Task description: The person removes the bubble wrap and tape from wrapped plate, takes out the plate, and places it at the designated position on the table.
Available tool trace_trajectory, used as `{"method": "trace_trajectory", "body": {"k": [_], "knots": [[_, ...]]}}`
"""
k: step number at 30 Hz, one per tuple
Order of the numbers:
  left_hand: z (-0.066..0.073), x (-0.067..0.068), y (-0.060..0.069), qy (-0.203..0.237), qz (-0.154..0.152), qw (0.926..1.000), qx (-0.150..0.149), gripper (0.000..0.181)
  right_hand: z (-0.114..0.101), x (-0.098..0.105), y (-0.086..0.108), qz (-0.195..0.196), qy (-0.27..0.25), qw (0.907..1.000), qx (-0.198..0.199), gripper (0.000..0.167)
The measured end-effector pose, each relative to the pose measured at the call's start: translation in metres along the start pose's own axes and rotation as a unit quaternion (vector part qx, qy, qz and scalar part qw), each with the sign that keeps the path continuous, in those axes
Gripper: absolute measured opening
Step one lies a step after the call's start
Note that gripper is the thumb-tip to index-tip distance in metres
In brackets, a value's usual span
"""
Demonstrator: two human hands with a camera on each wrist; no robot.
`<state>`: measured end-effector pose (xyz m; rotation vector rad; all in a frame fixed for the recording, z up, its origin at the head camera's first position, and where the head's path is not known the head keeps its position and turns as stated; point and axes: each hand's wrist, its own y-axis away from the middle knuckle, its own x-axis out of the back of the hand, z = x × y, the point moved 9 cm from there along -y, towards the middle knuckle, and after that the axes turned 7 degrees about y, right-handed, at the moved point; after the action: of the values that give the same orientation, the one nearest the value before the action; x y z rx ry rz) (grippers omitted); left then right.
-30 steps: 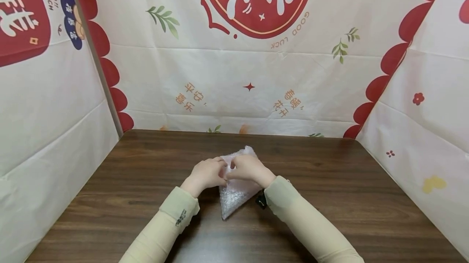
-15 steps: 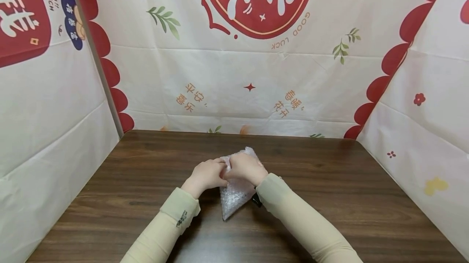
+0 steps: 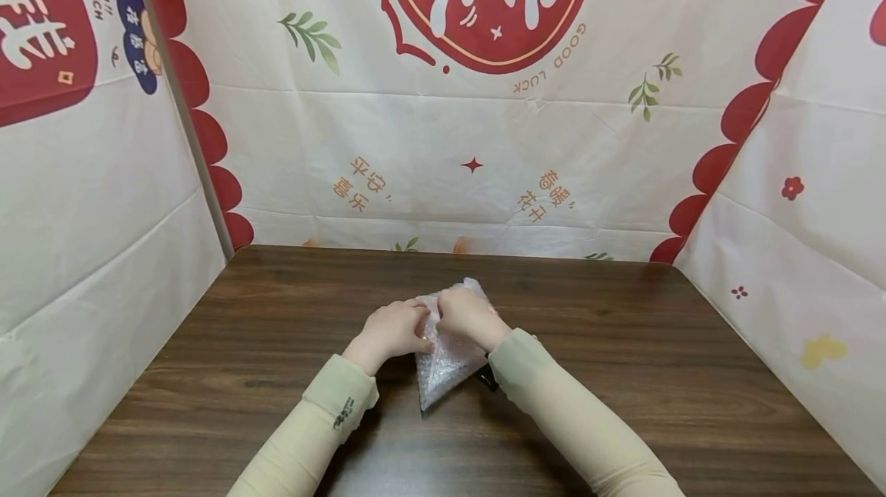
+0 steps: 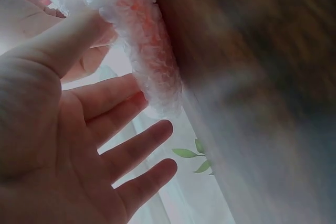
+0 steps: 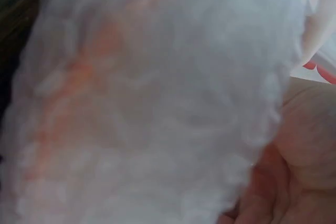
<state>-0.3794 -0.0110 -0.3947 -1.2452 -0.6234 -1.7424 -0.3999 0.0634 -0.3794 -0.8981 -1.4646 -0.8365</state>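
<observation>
A bubble-wrap package [image 3: 441, 375], roughly triangular from above, lies at mid-table with one corner towards the person. My left hand [image 3: 393, 330] holds its left side; in the left wrist view the thumb of that hand [image 4: 68, 124] lies on the wrap [image 4: 149, 45] and two fingers touch it from behind, the other two stretched out free. My right hand [image 3: 472, 318] has its fingers curled at the upper part of the package. Up close in the right wrist view the wrap [image 5: 157, 103], with something orange-pink showing through, hides the fingertips of the right hand [image 5: 310, 150].
Dark wooden table [image 3: 277, 281] under both arms. White printed cloth [image 3: 429, 135] hangs behind it and along both sides. A small black object [image 3: 487, 378] shows beneath the right wrist, beside the sleeve cuff.
The right hand's fingers have curled in more and moved slightly, coming a little away from the left thumb. The left hand and the package have hardly moved.
</observation>
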Motion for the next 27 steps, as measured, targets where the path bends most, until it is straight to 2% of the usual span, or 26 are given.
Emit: {"method": "trace_trajectory", "body": {"k": [7,14,22,27], "knots": [[-0.002,-0.004,0.001,-0.020,-0.019,0.9994,0.018,0.034,0.004,0.002,0.004,0.016,-0.014,0.9995,0.021,0.039],[-0.005,-0.008,0.002,-0.043,-0.047,0.9975,0.029,0.036,0.013,0.002,0.006,0.007,-0.051,0.9984,0.025,0.041],[-0.006,-0.008,0.000,-0.045,-0.039,0.9980,0.022,0.036,0.018,0.003,0.011,0.047,-0.084,0.9950,0.028,0.031],[-0.005,-0.008,-0.001,-0.042,-0.032,0.9985,0.016,0.035,0.018,0.002,0.019,0.047,-0.107,0.9930,0.021,0.035]]}}
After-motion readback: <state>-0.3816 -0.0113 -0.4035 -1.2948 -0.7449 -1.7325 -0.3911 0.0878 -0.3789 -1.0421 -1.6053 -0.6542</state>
